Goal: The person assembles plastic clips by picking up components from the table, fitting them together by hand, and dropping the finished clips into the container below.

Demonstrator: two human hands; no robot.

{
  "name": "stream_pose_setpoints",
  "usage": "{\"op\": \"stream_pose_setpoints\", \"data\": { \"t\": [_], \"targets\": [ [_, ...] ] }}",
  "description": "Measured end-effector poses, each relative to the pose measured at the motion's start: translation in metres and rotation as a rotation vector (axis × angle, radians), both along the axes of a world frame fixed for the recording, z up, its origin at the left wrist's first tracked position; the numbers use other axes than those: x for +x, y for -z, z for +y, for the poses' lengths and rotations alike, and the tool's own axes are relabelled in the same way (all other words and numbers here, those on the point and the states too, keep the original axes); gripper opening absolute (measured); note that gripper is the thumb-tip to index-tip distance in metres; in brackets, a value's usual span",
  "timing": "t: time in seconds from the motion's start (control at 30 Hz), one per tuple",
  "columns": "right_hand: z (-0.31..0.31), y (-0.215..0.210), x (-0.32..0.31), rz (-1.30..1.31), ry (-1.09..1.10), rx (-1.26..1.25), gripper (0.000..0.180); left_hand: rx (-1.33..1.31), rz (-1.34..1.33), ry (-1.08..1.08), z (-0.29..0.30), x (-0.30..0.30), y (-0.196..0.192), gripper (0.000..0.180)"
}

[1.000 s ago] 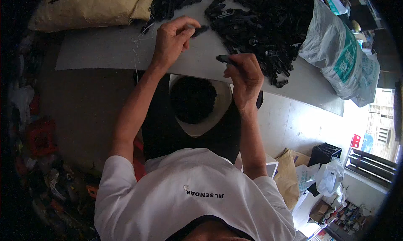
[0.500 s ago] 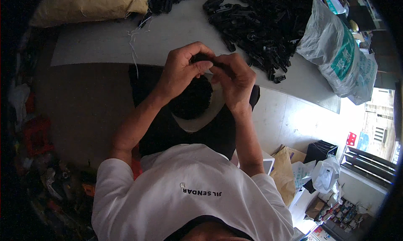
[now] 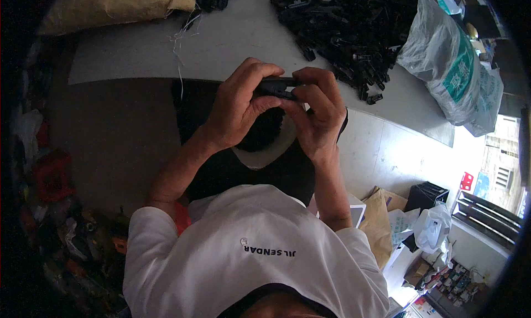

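Observation:
Up in front of my chest, near the table's front edge, a narrow black plastic piece point(image 3: 272, 89) spans the gap between my hands. My left hand point(image 3: 235, 99) is closed on its left end, thumb below and fingers above. At its right end, my right hand point(image 3: 318, 105) pinches with thumb and bent fingers, which partly cover it. Beneath the hands, in my lap, sits a pale round container point(image 3: 259, 161) with a dark mass of black contents point(image 3: 263, 134). My hands and wrists hide part of it.
On the grey table point(image 3: 127, 55) lies a heap of black plastic pieces point(image 3: 348, 30), spilling from a clear plastic bag point(image 3: 426, 52) at right. A tan sack point(image 3: 116, 8) rests at far left beside loose white strings point(image 3: 178, 52). Brown paper bags point(image 3: 376, 224) stand low at right.
My hands have moved slightly apart and turned, so the black plastic piece now shows between them. My right hand has shifted a little to the right.

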State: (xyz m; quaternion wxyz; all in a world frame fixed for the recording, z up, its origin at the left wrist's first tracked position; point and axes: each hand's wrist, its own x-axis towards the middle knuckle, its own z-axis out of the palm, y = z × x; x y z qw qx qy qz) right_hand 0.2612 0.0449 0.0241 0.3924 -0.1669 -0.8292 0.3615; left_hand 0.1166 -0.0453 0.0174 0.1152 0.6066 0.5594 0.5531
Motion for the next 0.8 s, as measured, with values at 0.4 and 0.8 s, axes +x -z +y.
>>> {"op": "stream_pose_setpoints", "data": {
  "t": [0.4, 0.8],
  "targets": [
    [-0.007, -0.007, -0.004, -0.137, -0.061, -0.237, 0.032, -0.103, -0.113, 0.009, -0.007, -0.006, 0.004, 0.026],
    [-0.003, 0.007, 0.003, -0.142, -0.141, 0.023, 0.030, -0.116, -0.053, 0.070, -0.018, -0.009, 0.014, 0.030]
  ]
}}
